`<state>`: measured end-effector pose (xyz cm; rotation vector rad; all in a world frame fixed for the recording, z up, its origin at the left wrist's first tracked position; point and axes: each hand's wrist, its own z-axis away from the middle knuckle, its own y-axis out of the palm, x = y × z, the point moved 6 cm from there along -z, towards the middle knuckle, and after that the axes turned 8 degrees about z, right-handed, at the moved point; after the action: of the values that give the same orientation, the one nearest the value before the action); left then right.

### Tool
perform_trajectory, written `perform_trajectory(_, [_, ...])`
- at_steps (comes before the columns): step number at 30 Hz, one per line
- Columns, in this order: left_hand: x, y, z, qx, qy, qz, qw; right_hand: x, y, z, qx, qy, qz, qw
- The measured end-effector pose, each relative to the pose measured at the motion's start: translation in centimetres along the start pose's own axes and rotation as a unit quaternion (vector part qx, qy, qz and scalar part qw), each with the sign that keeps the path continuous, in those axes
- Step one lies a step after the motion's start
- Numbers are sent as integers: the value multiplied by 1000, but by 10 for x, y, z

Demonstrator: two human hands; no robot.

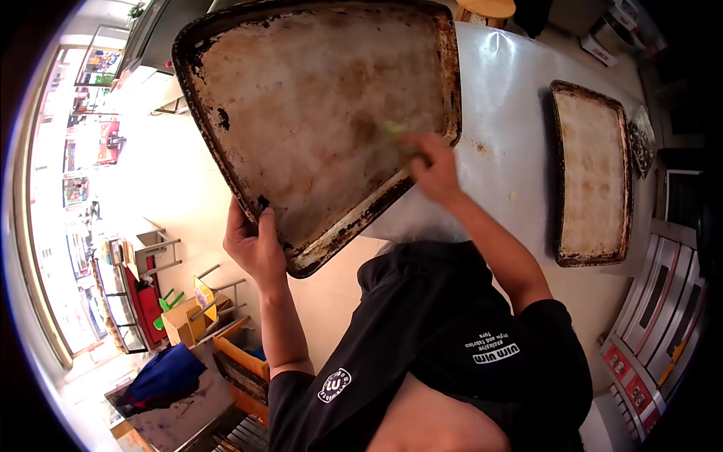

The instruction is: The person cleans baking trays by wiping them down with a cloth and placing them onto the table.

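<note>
A large baking tray (324, 105), stained brown with dark flaking rims, is tilted up in front of me. My left hand (258, 245) grips its near left corner, thumb on the inside and fingers behind. Over the tray's lower right part is my right hand (434, 169), closed round a small tool with a greenish end (393, 129). Motion blurs that tool, and its kind cannot be made out. The tool's end is at the tray's inner surface, beside a darker brown patch.
A second stained baking tray (593, 173) lies on the shiny metal table (501, 98) to the right, where brown crumbs are scattered. A round wooden stool (488, 7) stands beyond. Low left are a box (184, 320) and a dark blue cloth (164, 377). A metal unit (663, 301) is at right.
</note>
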<state>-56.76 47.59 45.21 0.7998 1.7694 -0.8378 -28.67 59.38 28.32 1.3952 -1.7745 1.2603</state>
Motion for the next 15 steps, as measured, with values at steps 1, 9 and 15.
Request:
perform_trajectory(1, [-2, 5, -2, 8, 2, 13, 1000, 46, 19, 2, 46, -44, -63, 996])
perform_trajectory(9, [-18, 20, -2, 11, -3, 8, 1000, 16, 95, 27, 99, -269, -17, 958])
perform_trajectory(15, [-5, 7, -2, -5, 8, 3, 1000, -147, 19, 25, -23, 221, 98, 970])
